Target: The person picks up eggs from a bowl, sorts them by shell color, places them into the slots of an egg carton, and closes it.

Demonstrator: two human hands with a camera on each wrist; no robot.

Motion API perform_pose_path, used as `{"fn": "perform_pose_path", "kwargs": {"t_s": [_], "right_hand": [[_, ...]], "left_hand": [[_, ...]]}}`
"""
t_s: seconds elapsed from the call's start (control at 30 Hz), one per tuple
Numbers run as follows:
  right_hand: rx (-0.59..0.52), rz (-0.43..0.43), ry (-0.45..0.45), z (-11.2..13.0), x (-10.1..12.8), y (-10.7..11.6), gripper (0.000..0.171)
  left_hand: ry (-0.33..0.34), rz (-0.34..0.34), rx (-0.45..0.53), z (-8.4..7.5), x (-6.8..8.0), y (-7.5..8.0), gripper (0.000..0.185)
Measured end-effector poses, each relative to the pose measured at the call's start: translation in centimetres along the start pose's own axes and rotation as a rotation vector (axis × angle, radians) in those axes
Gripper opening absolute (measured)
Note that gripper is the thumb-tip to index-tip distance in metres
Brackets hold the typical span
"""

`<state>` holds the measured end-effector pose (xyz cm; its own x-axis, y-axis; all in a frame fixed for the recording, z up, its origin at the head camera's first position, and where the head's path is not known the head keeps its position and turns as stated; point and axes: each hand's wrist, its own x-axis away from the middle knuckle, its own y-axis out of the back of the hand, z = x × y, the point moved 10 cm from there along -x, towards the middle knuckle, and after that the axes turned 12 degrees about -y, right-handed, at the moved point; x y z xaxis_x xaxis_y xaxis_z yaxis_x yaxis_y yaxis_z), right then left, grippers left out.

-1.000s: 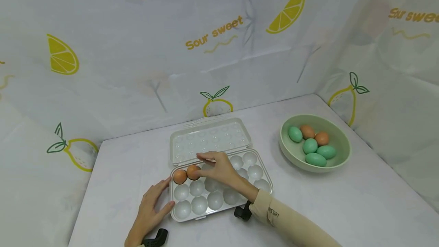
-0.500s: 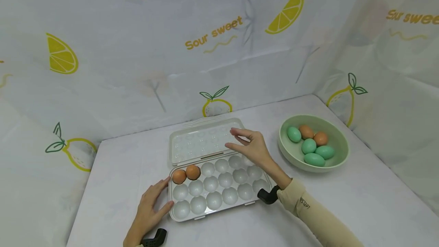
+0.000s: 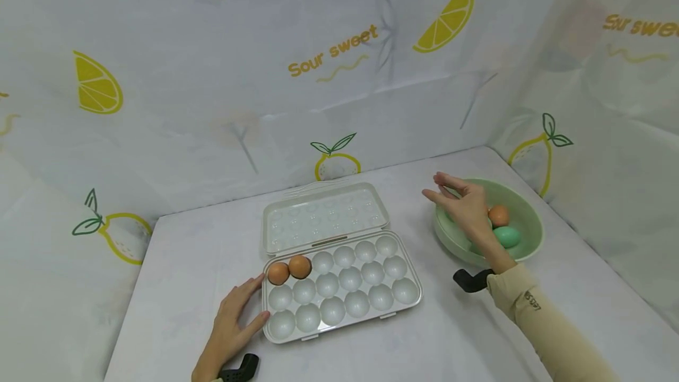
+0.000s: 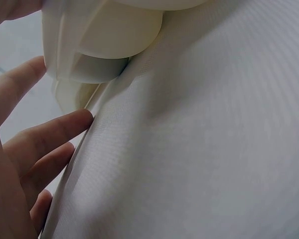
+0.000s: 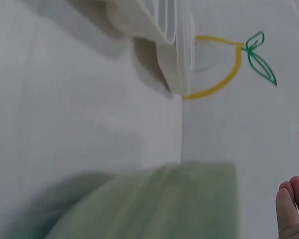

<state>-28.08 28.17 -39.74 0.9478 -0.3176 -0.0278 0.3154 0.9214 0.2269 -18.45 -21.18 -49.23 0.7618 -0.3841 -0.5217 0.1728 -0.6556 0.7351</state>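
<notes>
Presently the right hand [image 3: 467, 205] hangs over the near-left rim of the green bowl [image 3: 522, 205], palm turned left, fingers loosely spread and slightly bent, holding nothing; the grip is wide and empty. Forearm in a beige sleeve [image 3: 551, 329] runs down to the lower right, black strap at the wrist. Small dark lettering on the sleeve, too small to read.

Left hand [image 3: 233, 326] lies flat on the white table [image 3: 557, 305], fingers straight, thumb and forefinger tip against the near-left corner of the egg tray [image 3: 414, 302]. It holds nothing. The left wrist view shows those fingertips [image 4: 65, 127] right by the tray's pale corner.

Tray is open, clear lid [image 3: 323, 217] laid back behind it. Two brown eggs [image 3: 289, 270] sit side by side in the far-left cups; other cups are bare. In the bowl a brown egg [image 3: 498, 215] and a green egg [image 3: 507, 236] show past the hand; the rest is hidden behind it.

Backdrop cloth reads "Sour sweet" [image 3: 332, 50] in yellow, repeated partly at the upper right edge, with lemon slices and pear drawings.

Against a second ago: the right hand was at the second brown egg in the tray, then above the lid, and has now crossed right to the bowl. Left hand, tray and both tray eggs unchanged.
</notes>
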Motion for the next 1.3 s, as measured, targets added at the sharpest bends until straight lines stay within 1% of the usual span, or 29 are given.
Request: {"fn": "perform_pose_path", "kwargs": {"t_s": [0.07, 0.2, 0.3, 0.4, 0.63, 0.73, 0.9, 1.03, 1.17, 1.23, 1.3], "right_hand": [[0.057, -0.034, -0.059, -1.1, -0.5, 1.9, 0.056], [0.101, -0.072, -0.086, -2.7, -1.3, 4.6, 0.060], [0.108, -0.090, -0.070, -3.4, -1.6, 5.8, 0.060], [0.142, -0.102, -0.096, -4.1, -1.7, 6.6, 0.063], [0.250, -0.111, -0.110, -5.5, -1.8, 7.3, 0.064], [0.290, -0.118, -0.143, -6.3, -1.8, 7.5, 0.064], [0.342, -0.153, -0.212, -7.6, -1.8, 7.9, 0.064], [0.366, -0.169, -0.226, -7.9, -1.8, 8.1, 0.060], [0.389, -0.167, -0.237, -7.9, -1.9, 8.0, 0.058], [0.405, -0.157, -0.242, -7.9, -2.0, 7.9, 0.057], [0.423, -0.129, -0.231, -7.9, -2.0, 7.6, 0.057]], "left_hand": [[-0.003, 0.000, 0.003, 0.0, 0.0, 0.0, 0.071], [-0.012, -0.006, -0.004, 0.1, 0.1, 0.0, 0.072], [-0.013, -0.009, -0.004, 0.1, 0.2, -0.1, 0.072], [-0.011, -0.008, -0.003, 0.2, 0.2, -0.1, 0.072], [-0.016, -0.015, -0.006, 0.1, 0.3, -0.2, 0.073], [-0.022, -0.018, -0.002, 0.0, 0.2, -0.2, 0.073], [-0.021, -0.018, -0.009, 0.0, 0.2, -0.2, 0.074], [-0.019, -0.016, -0.019, 0.0, 0.3, -0.2, 0.073], [-0.025, -0.020, -0.020, 0.0, 0.2, -0.1, 0.073], [-0.029, -0.023, -0.020, 0.0, 0.2, -0.1, 0.074], [-0.031, -0.026, -0.017, 0.0, 0.1, -0.1, 0.074]]}}
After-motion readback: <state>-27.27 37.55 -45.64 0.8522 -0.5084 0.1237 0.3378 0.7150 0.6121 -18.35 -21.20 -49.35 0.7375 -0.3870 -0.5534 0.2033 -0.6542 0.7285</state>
